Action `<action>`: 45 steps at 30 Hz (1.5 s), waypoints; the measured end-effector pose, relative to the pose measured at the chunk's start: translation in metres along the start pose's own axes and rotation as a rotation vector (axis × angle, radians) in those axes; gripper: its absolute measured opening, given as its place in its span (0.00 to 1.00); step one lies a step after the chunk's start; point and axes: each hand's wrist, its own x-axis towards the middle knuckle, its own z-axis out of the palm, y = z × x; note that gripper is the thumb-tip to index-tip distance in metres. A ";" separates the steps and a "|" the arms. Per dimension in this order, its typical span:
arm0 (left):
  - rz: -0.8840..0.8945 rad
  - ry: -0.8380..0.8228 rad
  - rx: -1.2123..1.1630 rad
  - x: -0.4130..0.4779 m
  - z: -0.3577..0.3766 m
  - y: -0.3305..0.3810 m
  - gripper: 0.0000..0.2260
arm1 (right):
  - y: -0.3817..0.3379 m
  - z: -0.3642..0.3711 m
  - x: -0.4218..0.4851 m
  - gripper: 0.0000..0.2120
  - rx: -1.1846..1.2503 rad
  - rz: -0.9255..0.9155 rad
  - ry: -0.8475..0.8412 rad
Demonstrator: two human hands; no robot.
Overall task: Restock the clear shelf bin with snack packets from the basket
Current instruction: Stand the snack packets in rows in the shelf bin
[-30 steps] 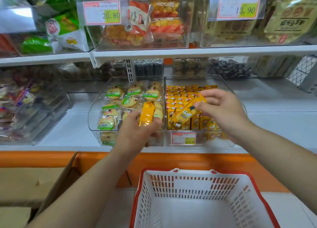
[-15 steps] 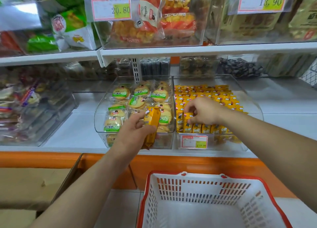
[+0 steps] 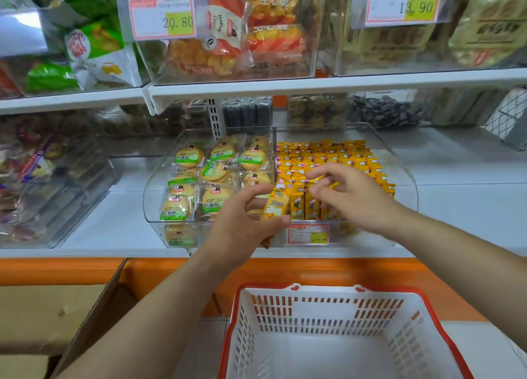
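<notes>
The left hand (image 3: 242, 224) pinches a glossy yellow foil packet (image 3: 276, 205) at the front-left corner of the clear plastic bin (image 3: 406, 179), which sits at the shelf's (image 3: 99, 227) front edge. The right hand (image 3: 352, 200) hovers above the upright packets with its fingers apart. The slotted white basket (image 3: 299, 288) sits below.

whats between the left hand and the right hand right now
In the head view, the yellow packet that the left hand pinches, then the front row of upright packets in the clear bin, just short of the right hand.
</notes>
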 end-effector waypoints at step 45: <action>0.044 0.190 0.858 0.028 0.028 -0.041 0.21 | -0.009 0.018 0.074 0.17 -0.369 -0.132 0.099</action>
